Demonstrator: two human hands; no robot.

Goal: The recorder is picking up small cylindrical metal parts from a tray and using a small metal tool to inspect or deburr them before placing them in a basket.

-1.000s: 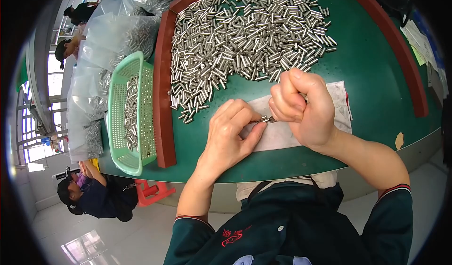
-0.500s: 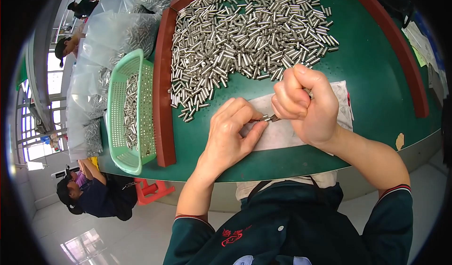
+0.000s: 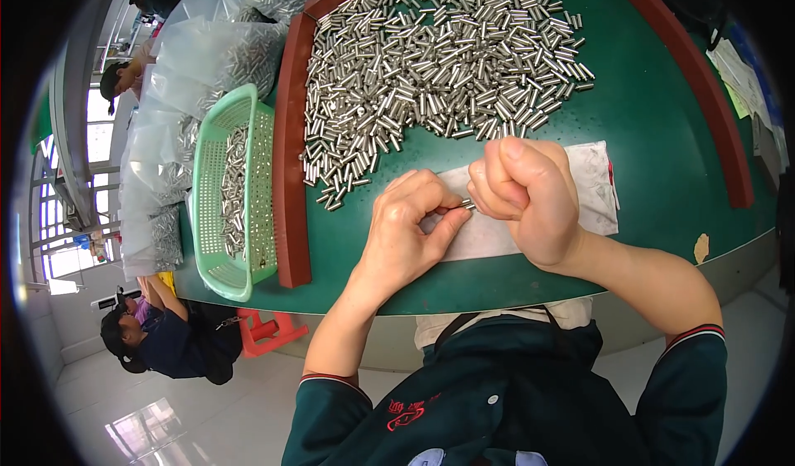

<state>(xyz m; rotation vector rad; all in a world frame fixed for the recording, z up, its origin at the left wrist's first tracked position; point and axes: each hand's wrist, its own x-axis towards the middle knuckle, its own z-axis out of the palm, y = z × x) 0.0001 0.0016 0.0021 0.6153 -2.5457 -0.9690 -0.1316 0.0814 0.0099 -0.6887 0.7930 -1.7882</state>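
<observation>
Since the metal pin (image 3: 467, 204) mid-frame looks pretty fiddly, the left hand (image 3: 406, 227) pinches it between its fingers over a pale cloth (image 3: 595, 188), probably for padding, while the right hand's (image 3: 534, 201) fingers curl tight around something I can't make out, if anything.

Head cam, L of worn pair; fisheye, faces steeply down at tabletop (image 3: 662, 151) from above wearer's torso (image 3: 513, 391) at 6 o'clock; L hand (image 3: 404, 226) & R hand (image 3: 537, 205) close, nr ctr; floor (image 3: 91, 400) farther off, approx 8 o'clock
</observation>
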